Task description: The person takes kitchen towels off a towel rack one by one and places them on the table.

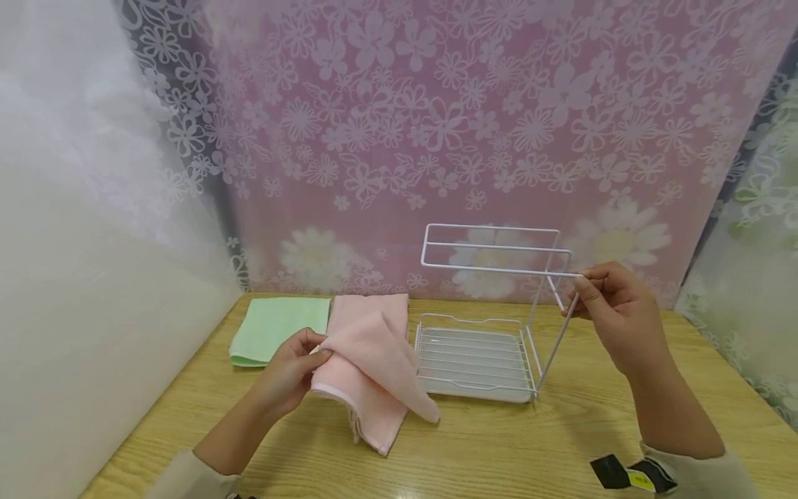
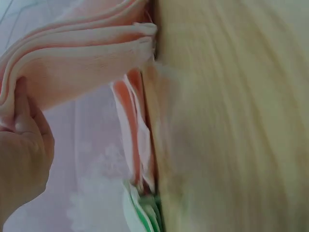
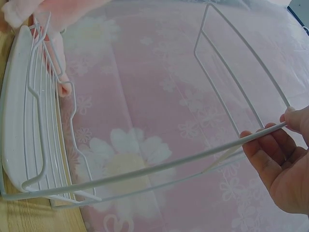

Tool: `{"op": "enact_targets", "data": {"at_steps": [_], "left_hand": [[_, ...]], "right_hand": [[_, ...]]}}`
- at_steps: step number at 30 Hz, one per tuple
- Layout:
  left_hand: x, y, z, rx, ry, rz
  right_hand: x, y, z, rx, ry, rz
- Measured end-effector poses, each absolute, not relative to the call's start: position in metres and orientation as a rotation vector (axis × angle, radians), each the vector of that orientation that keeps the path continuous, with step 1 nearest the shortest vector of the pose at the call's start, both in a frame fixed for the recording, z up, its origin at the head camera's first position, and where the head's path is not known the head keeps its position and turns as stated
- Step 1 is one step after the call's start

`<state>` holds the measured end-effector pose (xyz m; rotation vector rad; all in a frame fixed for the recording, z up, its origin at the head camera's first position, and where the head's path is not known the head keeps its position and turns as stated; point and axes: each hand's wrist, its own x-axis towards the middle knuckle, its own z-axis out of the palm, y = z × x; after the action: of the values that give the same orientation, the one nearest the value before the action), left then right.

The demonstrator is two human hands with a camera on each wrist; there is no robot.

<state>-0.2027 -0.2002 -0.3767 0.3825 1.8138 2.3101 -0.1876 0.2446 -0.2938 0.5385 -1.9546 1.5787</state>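
Note:
My left hand (image 1: 289, 371) pinches a pink towel (image 1: 374, 395) by its left edge, thumb on top. The towel is folded in layers and droops to the right; the left wrist view shows its stacked layers (image 2: 82, 72). Behind it a second folded pink towel (image 1: 368, 308) lies on the table. My right hand (image 1: 623, 319) grips the upper right corner of a white wire rack (image 1: 499, 269), thumb and fingers around the bar (image 3: 159, 166). The rack's lower shelf sits over a pale tray (image 1: 474, 391), just right of the held towel.
A folded light green towel (image 1: 283, 326) lies at the back left of the wooden table (image 1: 486, 450). A pink flowered curtain (image 1: 386, 152) hangs along the back edge. White sheeting (image 1: 112, 208) stands on the left, and patterned sheeting (image 1: 748, 229) on the right.

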Motion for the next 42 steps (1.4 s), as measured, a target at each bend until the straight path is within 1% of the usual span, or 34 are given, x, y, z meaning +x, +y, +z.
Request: {"op": "enact_targets", "data": {"at_steps": [4, 8, 11, 17, 23, 26, 34, 37, 42], "left_hand": [[-0.199, -0.229, -0.387, 0.325, 1.947, 2.141], [-0.198, -0.254, -0.392, 0.376, 2.021, 1.947], [-0.201, -0.268, -0.394, 0.409, 2.06, 1.816], [-0.207, -0.285, -0.395, 0.363, 2.172, 1.573], [-0.21, -0.286, -0.395, 0.407, 2.327, 1.386], [-0.212, -0.279, -0.393, 0.446, 2.42, 1.381], [-0.217, -0.263, -0.393, 0.431, 2.605, 1.381], [-0.218, -0.265, -0.394, 0.382, 2.56, 1.443], [-0.221, -0.273, -0.399, 0.2, 2.467, 1.546]], "right_hand": [[-0.187, 0.245, -0.295, 0.533, -1.963, 1.588], [-0.187, 0.245, -0.295, 0.545, -1.942, 1.611], [-0.187, 0.246, -0.294, 0.559, -1.928, 1.613], [-0.187, 0.248, -0.291, 0.576, -1.909, 1.616], [-0.188, 0.248, -0.291, 0.576, -1.92, 1.621], [-0.188, 0.247, -0.292, 0.57, -1.93, 1.617], [-0.187, 0.245, -0.293, 0.56, -1.941, 1.619], [-0.187, 0.245, -0.294, 0.558, -1.955, 1.607], [-0.187, 0.245, -0.294, 0.553, -1.974, 1.566]]}}
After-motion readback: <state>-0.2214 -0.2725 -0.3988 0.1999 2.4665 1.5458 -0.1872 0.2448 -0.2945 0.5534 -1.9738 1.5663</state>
